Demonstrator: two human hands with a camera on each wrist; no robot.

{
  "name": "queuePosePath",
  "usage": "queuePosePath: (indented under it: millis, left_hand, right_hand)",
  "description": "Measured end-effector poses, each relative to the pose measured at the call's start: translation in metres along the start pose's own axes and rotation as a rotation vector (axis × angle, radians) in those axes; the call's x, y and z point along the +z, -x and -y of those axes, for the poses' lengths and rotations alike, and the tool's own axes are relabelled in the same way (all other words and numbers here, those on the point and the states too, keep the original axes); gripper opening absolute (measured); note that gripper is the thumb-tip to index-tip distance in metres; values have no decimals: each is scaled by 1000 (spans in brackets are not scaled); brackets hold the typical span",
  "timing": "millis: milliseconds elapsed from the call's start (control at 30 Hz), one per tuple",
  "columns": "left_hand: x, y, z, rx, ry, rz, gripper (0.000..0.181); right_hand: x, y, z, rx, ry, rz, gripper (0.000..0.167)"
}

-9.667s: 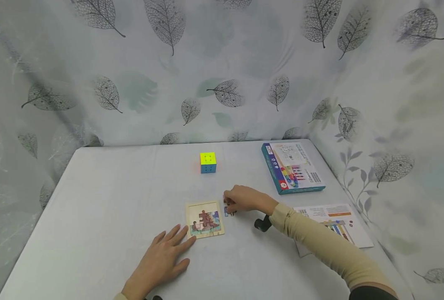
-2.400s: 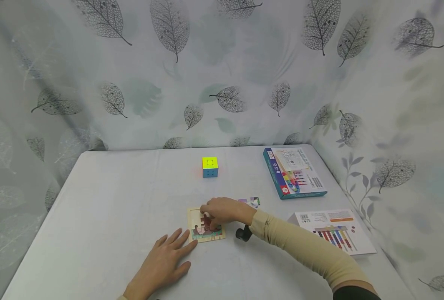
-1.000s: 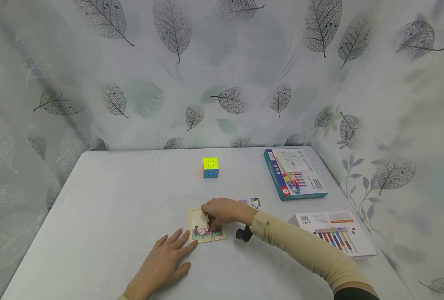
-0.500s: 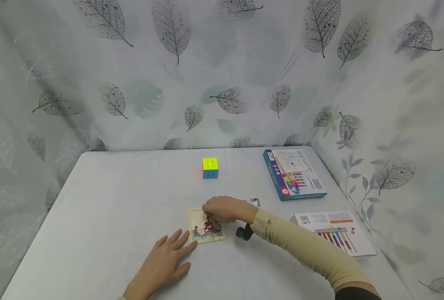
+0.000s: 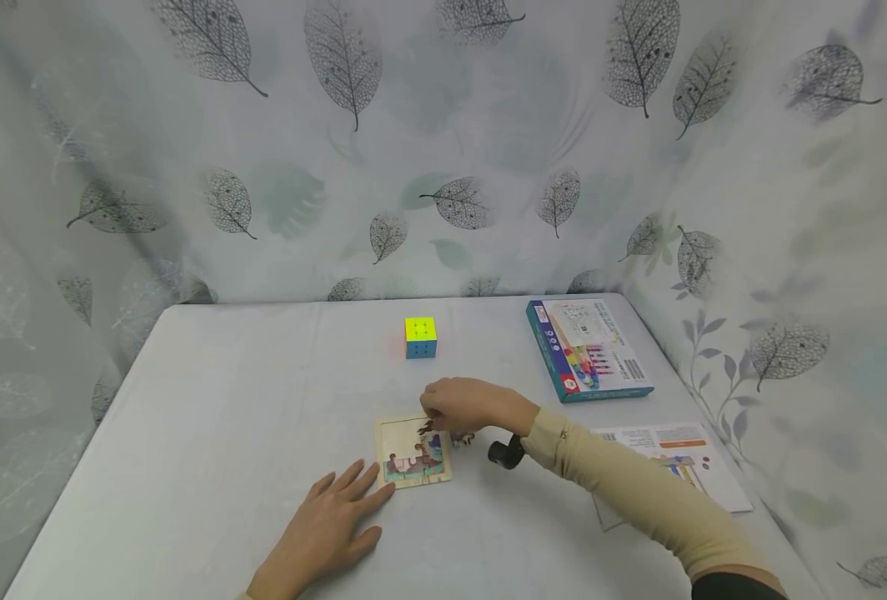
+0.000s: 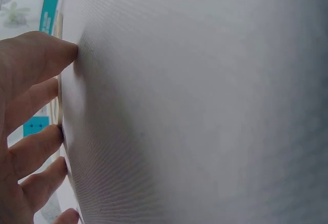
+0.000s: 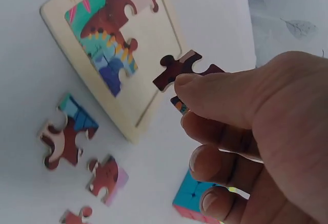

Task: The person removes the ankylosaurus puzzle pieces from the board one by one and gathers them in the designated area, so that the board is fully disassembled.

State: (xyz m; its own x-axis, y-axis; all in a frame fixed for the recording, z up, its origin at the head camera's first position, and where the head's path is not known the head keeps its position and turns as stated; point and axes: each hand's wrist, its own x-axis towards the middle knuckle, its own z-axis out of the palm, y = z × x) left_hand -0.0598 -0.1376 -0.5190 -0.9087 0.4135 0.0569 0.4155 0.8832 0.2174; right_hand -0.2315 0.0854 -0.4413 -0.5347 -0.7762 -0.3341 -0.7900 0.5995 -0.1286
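Observation:
My right hand (image 5: 473, 404) pinches a dark brown jigsaw piece (image 7: 177, 70) between thumb and fingers. It hovers over the upper right edge of a wooden puzzle tray (image 5: 391, 423). Inside the tray, joined pieces (image 7: 110, 21) with a dinosaur-like picture fill the lower and right parts; bare wood shows elsewhere. My left hand (image 5: 323, 525) lies on the table with fingers spread, its fingertips at the tray's lower left edge. In the right wrist view, loose puzzle pieces (image 7: 66, 142) lie beside the tray; my right hand hides most of them from the head camera.
Behind the tray stands a cube puzzle (image 5: 420, 337) with a yellow top. A teal-edged box (image 5: 593, 346) lies at the back right. Nearer, a white box (image 5: 714, 467) is partly covered by my right sleeve. A leaf-print curtain (image 5: 443, 150) surrounds the white table (image 5: 226, 400).
My right hand has lifted a brown piece out of the middle of the tray and moved up and right with it. Bare wood now shows there. My left hand stays put.

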Motion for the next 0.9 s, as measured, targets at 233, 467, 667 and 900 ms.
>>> queuePosePath:
  millis: [233, 467, 667, 900]
  left_hand:
    - [-1, 0, -1, -2, 4, 5, 51]
    - [-1, 0, -1, -12, 13, 25, 51]
    - [0, 1, -1, -14, 16, 28, 51]
    - [1, 0, -1, -2, -2, 1, 51]
  right_hand:
    - [-9, 18, -18, 54, -74, -5, 7]
    - [-7, 33, -37, 91, -152, 12, 7]
    - [-3, 44, -46, 90, -214, 15, 4]
    - [8, 54, -55, 96, -261, 12, 5]
